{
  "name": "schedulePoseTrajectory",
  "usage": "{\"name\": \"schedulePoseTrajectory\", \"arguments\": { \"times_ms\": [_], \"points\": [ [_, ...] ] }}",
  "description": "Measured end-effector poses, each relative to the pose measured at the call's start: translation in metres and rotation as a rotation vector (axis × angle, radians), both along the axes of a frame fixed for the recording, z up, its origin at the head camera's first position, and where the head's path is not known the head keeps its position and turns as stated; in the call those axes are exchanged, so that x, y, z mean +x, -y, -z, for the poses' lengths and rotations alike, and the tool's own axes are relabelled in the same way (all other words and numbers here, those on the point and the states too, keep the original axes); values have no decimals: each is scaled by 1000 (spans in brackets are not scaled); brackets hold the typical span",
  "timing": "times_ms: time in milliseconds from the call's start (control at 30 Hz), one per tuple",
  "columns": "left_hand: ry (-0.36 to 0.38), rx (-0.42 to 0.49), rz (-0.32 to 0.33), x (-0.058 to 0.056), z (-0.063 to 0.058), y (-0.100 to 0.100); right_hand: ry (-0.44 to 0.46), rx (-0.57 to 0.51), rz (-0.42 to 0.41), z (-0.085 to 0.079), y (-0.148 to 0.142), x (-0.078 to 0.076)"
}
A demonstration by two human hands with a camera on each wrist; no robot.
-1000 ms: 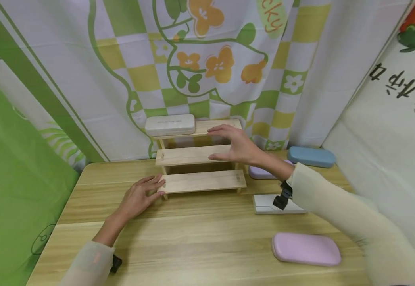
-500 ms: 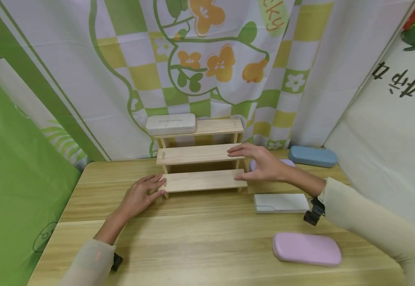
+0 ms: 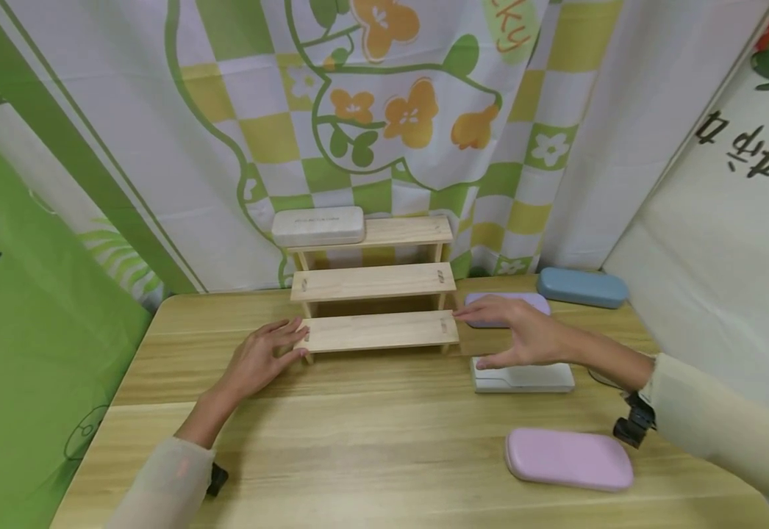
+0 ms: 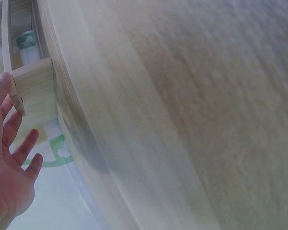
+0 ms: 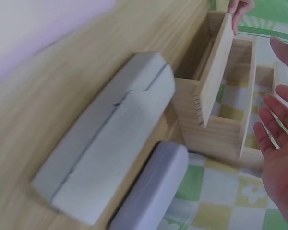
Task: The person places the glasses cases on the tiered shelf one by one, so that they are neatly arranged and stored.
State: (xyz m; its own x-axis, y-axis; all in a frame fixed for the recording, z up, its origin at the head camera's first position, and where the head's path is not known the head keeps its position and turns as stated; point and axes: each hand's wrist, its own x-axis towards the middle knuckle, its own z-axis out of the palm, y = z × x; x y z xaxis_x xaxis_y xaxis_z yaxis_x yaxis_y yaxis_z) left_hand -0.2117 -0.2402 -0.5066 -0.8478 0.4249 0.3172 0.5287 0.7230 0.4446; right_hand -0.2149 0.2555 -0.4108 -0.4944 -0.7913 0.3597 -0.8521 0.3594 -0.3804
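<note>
A three-step wooden shelf (image 3: 381,330) stands against the curtain. A pale grey hard case (image 3: 318,225) lies on the left of its top step. My left hand (image 3: 259,360) touches the left end of the lowest step, fingers and thumb extended; the left wrist view shows the other fingers spread loosely. My right hand (image 3: 533,334) hovers right of the shelf with fingers apart, holding nothing. It is above a white case (image 3: 523,380) and partly covers a lilac case (image 3: 537,301) on the table. In the right wrist view its palm (image 5: 283,167) is bare.
A blue case (image 3: 583,287) lies at the back right of the table (image 3: 358,441). Nearer the front is a pink case (image 3: 568,459). The edge of another object shows beneath the right forearm. Patterned curtains (image 3: 384,169) close off the back and sides.
My right hand has moved from over the upper steps rightward and toward the front, off the shelf. The left hand keeps its place; the cases have not moved.
</note>
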Motion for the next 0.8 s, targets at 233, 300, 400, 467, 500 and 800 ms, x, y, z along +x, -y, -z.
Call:
{"name": "schedulePoseTrajectory", "arguments": {
  "times_ms": [233,300,400,467,500,800],
  "points": [
    [-13,-6,10,-1,0,1,15,51,6,7,-21,15],
    [-13,-8,10,0,1,1,12,68,21,9,-27,20],
    [-14,-5,11,-1,1,1,7,81,42,13,-35,28],
    [-15,-4,10,-1,2,1,1,84,49,16,-40,33],
    [-16,-3,11,-1,2,1,-1,83,48,18,-43,35],
    [-24,1,15,-1,2,1,25,115,82,31,-62,56]
  ]
}}
